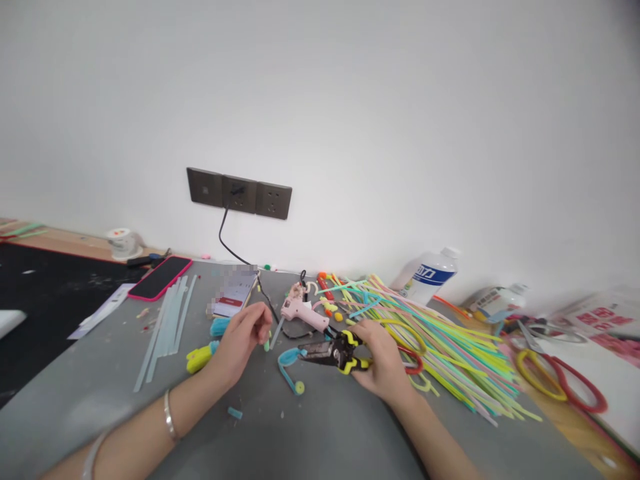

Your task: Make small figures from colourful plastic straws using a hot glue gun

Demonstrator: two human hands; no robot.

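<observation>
My right hand is wrapped round black-and-yellow pliers, their jaws pointing left. A bent blue pipe cleaner with a yellow-green coil at one end lies at the jaw tips; whether the jaws grip it I cannot tell. My left hand is raised over the mat with its fingers curled together; what they hold, if anything, is hidden. Just behind it lie a blue fuzzy bundle and a yellow one. A pink glue gun rests between and beyond my hands.
Many coloured pipe cleaners spread to the right, partly over scissors. More scissors lie farther right. A white bottle stands by the wall. Glue sticks and a pink-edged phone lie left. A cord runs from the socket.
</observation>
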